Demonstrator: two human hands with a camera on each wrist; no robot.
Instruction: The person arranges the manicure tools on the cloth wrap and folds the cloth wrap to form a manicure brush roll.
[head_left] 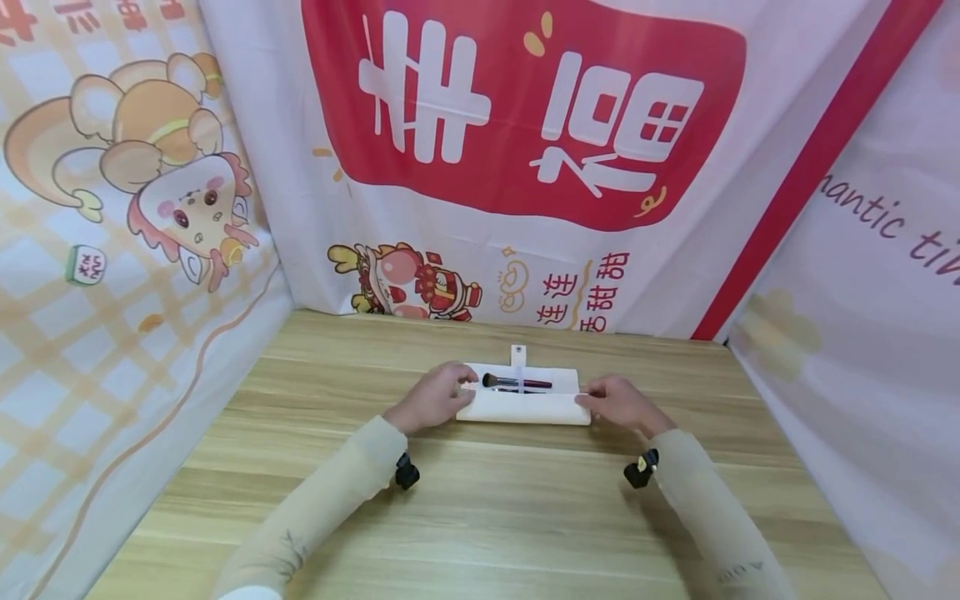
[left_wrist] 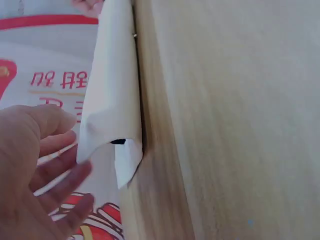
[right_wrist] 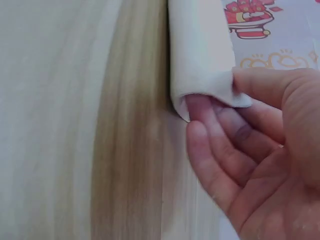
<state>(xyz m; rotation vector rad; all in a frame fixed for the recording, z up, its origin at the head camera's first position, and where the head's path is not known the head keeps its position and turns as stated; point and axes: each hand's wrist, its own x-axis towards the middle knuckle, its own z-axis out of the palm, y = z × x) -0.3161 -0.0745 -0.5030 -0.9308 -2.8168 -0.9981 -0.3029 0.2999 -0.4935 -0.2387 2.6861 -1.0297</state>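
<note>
A white brush roll (head_left: pixel 525 408) lies on the table, its near part folded up over the middle. Above the fold a makeup brush (head_left: pixel 536 384) with a dark head and dark red handle shows, and a second one is mostly hidden. A short snap strap (head_left: pixel 518 357) sticks out at the far side. My left hand (head_left: pixel 435 398) is at the roll's left end, thumb and fingers spread apart, fingertips at the edge in the left wrist view. At the other end my right hand (head_left: pixel 622 404) pinches the folded edge, with fingers inside the fold (right_wrist: pixel 202 60).
The wood-grain table (head_left: pixel 480 517) ends at a hanging white and red printed cloth (head_left: pixel 525 192) close behind the roll. Printed cloths also hang on the left (head_left: pixel 112 333) and right (head_left: pixel 862 333). Each wrist carries a small black camera.
</note>
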